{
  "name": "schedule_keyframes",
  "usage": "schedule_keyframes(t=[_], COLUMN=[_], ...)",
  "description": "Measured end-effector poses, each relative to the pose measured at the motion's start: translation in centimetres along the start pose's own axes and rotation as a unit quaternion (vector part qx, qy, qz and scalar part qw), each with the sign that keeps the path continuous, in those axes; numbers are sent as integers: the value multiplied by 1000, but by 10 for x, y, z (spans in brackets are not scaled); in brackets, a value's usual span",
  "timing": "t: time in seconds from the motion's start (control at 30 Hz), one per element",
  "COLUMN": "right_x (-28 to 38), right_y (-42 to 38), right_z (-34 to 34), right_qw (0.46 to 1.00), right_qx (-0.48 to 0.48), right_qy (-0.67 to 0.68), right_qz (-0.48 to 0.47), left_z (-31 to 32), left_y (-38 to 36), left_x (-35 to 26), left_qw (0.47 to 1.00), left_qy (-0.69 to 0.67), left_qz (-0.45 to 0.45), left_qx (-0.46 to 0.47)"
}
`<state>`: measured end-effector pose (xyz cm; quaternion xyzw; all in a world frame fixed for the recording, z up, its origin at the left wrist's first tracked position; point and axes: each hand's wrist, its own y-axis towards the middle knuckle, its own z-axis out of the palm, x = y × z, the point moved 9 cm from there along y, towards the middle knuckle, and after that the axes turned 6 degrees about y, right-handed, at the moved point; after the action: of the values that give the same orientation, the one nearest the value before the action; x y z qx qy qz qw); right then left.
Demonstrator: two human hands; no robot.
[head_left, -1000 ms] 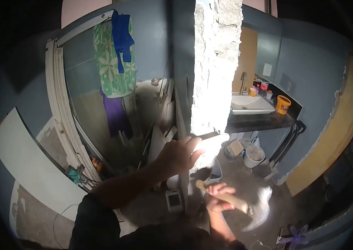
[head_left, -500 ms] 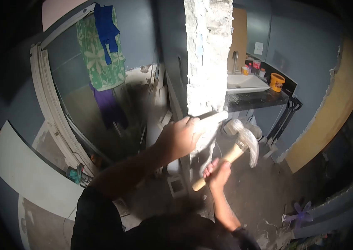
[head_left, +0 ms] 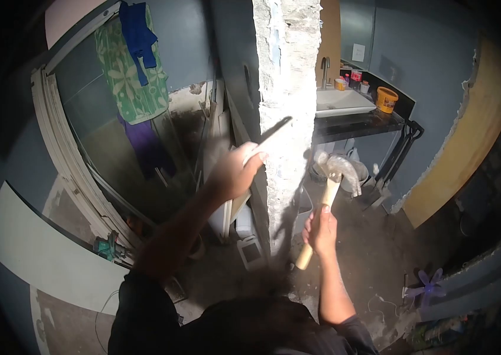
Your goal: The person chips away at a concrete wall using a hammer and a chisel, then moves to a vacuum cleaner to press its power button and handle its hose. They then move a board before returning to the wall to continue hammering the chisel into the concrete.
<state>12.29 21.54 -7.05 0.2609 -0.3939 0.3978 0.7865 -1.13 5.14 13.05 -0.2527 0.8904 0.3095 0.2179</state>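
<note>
My left hand [head_left: 235, 173] is closed around a slim chisel [head_left: 275, 132]. The dark tip of the chisel points up and right and overlaps the rough, brightly lit wall end [head_left: 289, 65] of chipped plaster and masonry. Low on the right of that wall end, my right hand [head_left: 322, 232] grips a claw hammer [head_left: 332, 188] by its pale wooden handle. Its worn metal head is up, apart from the chisel, with the claw curving to the right.
Beyond the wall, a white basin [head_left: 345, 104] and an orange tub [head_left: 387, 99] stand on a dark counter [head_left: 362, 125]. A green towel [head_left: 129, 77] hangs at left. A green power tool [head_left: 107, 245] lies lower left; a white jerrycan [head_left: 251, 253] stands by the wall base.
My left hand has drawn left and slightly down with the chisel, whose dark end now shows against the wall. The hammer has turned more upright as my right hand moved slightly right and up.
</note>
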Motion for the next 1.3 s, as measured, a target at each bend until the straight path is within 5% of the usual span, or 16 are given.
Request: schedule_keyframes(t=[0.07,0.1,0.2,0.27,0.47,0.53,0.6,0.67,0.8,0.87,0.93,1.0,1.13,1.23,1.27,1.3], right_x=[-16,-30,-56,-70,-50,-13,-10,7,15,-1,-35,-27,13,52,55,21], right_y=[-8,-12,-34,-57,-77,-81,-82,-86,-70,-43,-3,-8,-33,-58,-60,-36], right_z=[-38,-60,-90,-93,-84,-60,-48,-37,9,33,46,54,31,49,55,45], right_qw=[982,961,926,946,978,969,976,946,922,903,979,981,955,850,835,875], right_qx=[-57,-74,-115,-158,-162,-146,-133,-142,63,81,-5,9,-12,95,100,80], right_qy=[-179,-263,-355,-276,-130,-109,-61,59,176,184,-10,54,84,183,186,204], right_qz=[0,-35,-58,64,-23,-168,-164,-285,-340,-379,-202,-188,-285,-484,-508,-432], left_z=[6,9,30,27,6,5,2,-3,-4,-1,1,2,2,-2,-1,2], left_y=[-28,-38,-49,-46,-39,-37,-34,-33,-38,-38,-37,-37,-34,-34,-33,-34], left_x=[-6,-16,-9,-1,10,7,2,-2,-13,-13,-10,-8,-15,-18,-17,-15], left_qw=[972,967,978,974,968,961,961,958,960,960,971,976,972,972,974,976], left_qy=[-21,14,59,50,29,37,37,41,56,67,71,90,104,91,97,102], left_qz=[197,235,196,208,225,247,248,254,228,225,179,153,176,181,172,161], left_qx=[-130,-101,-37,-78,-105,-116,-114,-131,-155,-156,-138,-125,-119,-122,-115,-105])
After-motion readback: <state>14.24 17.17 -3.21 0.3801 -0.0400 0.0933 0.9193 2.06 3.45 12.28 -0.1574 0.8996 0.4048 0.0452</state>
